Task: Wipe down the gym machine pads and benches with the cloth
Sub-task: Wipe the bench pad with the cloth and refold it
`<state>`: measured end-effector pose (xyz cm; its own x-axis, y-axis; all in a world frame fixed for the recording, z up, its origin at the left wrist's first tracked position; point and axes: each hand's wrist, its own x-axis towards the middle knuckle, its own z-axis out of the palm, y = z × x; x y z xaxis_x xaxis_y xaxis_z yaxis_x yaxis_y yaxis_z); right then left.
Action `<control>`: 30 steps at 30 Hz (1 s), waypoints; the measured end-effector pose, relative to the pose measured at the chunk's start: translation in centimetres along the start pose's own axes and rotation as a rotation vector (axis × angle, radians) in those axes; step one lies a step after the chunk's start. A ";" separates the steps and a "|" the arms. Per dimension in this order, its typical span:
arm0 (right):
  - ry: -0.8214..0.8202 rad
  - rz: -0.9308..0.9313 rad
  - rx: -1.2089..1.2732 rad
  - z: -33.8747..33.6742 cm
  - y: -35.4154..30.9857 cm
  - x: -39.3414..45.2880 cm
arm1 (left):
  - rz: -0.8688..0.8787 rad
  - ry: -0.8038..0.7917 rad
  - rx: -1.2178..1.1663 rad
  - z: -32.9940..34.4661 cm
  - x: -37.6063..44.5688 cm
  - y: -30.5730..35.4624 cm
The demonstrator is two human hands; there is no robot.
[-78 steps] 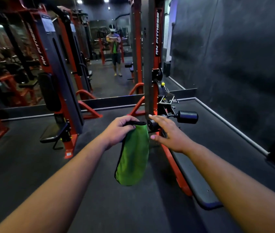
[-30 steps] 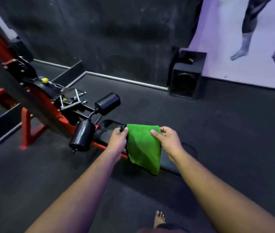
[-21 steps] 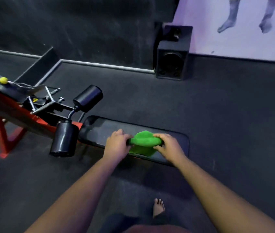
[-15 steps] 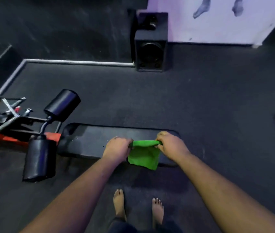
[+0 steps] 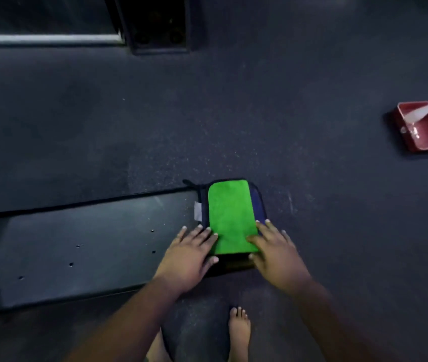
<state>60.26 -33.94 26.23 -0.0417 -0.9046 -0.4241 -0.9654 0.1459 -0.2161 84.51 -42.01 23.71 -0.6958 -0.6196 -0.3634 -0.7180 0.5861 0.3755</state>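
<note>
- Because the green microfibre cloth with a dark blue border [image 5: 231, 218] lies spread flat over the right-hand end of the long black padded bench [image 5: 82, 244], it looks set up for a wipe along the pad, with plenty of fabric in contact rather than a bunched wad.
- Left hand [image 5: 189, 253]: palm down, fingers splayed, pressing the cloth's near-left edge against the pad. Flat and unclenched, grasping nothing.
- Right hand [image 5: 275, 253]: same posture on the near-right edge, fingers fanned, gripping nothing. Two flat hands either side probably pin the cloth so it slides as one sheet instead of rucking.
- Small pale label [image 5: 197, 210] sticks out from the cloth's left edge onto the pad.
- Judged stage: cloth laid, wipe about to run; most of the pad to the left looks untouched, with a few small dark specks or holes on it.
- Red rectangular plastic tub [image 5: 424, 129] sits on the dark speckled rubber floor [image 5: 233, 113], well apart to the right, holding what may be water; a pale strip with a yellow end rests on its far rim, identity unclear.
- Bare foot [image 5: 239, 333] stands just in front of the bench; a second foot is mostly hidden beneath the left forearm.
- Bench runs out of frame on the left; its supports are hidden.
- Black box-like object [image 5: 159, 24] at the top is cut off and too dark to identify; a pale strip runs beside it.
</note>
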 end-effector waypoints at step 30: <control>0.187 0.303 -0.028 7.4 -2.8 10.7 | -0.301 0.259 0.184 7.9 3.4 -7.4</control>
<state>64.42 -41.02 15.76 -0.3715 -0.8797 -0.2967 -0.9084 0.4104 -0.0793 87.31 -44.34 12.93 -0.4440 -0.8737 -0.1988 -0.8958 0.4281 0.1191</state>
